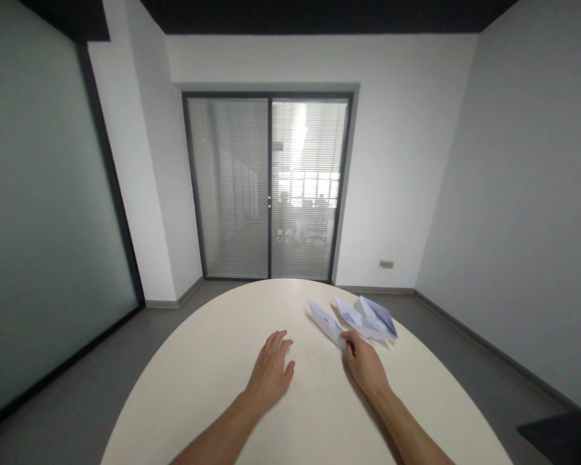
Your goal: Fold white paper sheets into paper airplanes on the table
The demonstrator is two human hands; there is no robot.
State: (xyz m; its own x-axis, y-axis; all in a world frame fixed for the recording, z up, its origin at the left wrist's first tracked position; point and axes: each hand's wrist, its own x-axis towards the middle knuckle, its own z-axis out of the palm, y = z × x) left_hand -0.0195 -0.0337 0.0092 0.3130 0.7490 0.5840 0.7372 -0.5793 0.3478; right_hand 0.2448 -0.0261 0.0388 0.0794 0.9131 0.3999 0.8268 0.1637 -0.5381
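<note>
My left hand [271, 371] lies flat on the cream oval table [213, 368], fingers stretched out and holding nothing. My right hand [365, 363] rests on the table to its right, its fingers pinched on the near end of a folded white paper plane [325, 320]. That plane points away to the upper left. Two more folded paper planes [370, 316] lie just beyond my right hand, overlapping each other near the table's far right edge.
The table's rounded far edge ends before grey floor [126, 349]. A glass sliding door with blinds [270, 187] stands in the far wall. Frosted glass [39, 213] lines the left side. A dark object [566, 436] sits at the bottom right.
</note>
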